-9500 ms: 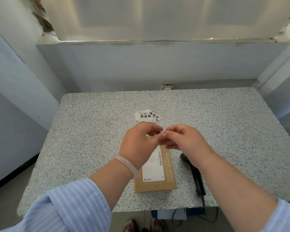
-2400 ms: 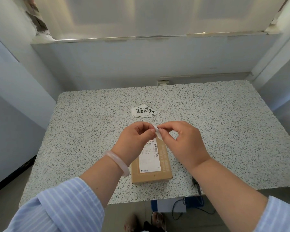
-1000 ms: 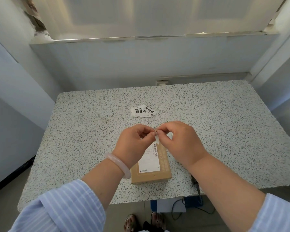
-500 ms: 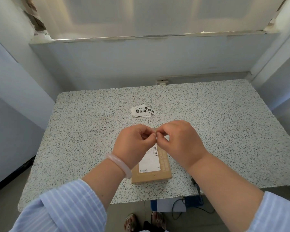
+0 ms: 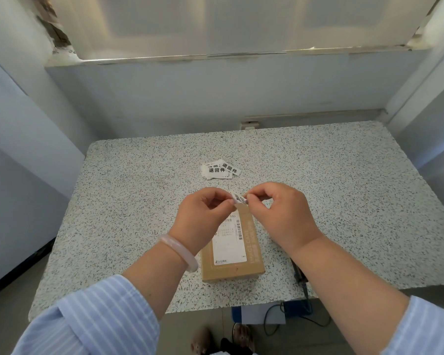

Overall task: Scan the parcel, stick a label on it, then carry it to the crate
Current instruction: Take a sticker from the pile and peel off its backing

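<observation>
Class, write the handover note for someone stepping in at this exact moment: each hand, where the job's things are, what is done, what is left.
Left hand and right hand: both pinch one small label above the far end of the parcel.
Parcel: flat on the speckled table, near the front edge, shipping slip facing up.
Spare labels: small pile farther back on the table.
A dark tool that may be the scanner: lies right of the parcel, mostly hidden by the right forearm.
Done: label picked up; whether scanning is done cannot be seen.
Left: stick the label on, carry the parcel to the crate, which is out of view.
</observation>
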`<state>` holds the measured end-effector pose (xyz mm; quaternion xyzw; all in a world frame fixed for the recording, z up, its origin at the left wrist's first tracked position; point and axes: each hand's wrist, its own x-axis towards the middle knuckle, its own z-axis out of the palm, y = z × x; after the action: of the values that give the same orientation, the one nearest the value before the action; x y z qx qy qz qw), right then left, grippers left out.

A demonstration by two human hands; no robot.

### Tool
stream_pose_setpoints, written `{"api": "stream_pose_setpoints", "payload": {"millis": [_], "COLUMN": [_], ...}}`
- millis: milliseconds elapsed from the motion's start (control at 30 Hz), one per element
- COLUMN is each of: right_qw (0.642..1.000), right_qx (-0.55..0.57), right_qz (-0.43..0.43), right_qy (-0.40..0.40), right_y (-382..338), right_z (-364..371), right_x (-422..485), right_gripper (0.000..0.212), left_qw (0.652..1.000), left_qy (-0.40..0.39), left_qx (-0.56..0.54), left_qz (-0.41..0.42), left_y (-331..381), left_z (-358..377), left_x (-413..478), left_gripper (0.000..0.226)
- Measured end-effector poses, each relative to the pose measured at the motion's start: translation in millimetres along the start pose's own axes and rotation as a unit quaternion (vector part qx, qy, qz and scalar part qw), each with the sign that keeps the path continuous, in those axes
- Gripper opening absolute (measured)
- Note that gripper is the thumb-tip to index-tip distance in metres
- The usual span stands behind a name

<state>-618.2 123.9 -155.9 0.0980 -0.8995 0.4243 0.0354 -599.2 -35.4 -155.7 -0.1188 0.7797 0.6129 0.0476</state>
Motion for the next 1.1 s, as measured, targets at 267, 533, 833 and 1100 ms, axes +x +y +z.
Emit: {"api": "stream_pose_setpoints", "payload": {"millis": [267,533,833,1100], "right_qw": [0.992,0.969,0.987,0.966], "right_qx": [-0.07,-0.172,-0.101,0.162], "right_qz": [-0.093,-0.16,-0.116,0.122], "right_qy": [-0.057,-0.072,-0.049,-0.16], "right_y": [1,-2,2,4], "right_z": [-1,-3,-2,-2], "right_x": [0,9,9,14], "right_gripper": [0.015,0.022,0.011,0.02], "left_qw": [0.991,0.931,0.989,0.997], "left_qy": [-0.026,-0.026,-0.029,-0.073], "left_qx": [0.125,0.333,0.136,-0.021], "left_qz": [0.043,0.145,0.049,0.008], "left_y": [-2,9,2,4], "left_z": [-1,1,4,-3], "left_x": [2,3,6,5], "left_gripper": [0.006,0.014,0.008,0.016]}}
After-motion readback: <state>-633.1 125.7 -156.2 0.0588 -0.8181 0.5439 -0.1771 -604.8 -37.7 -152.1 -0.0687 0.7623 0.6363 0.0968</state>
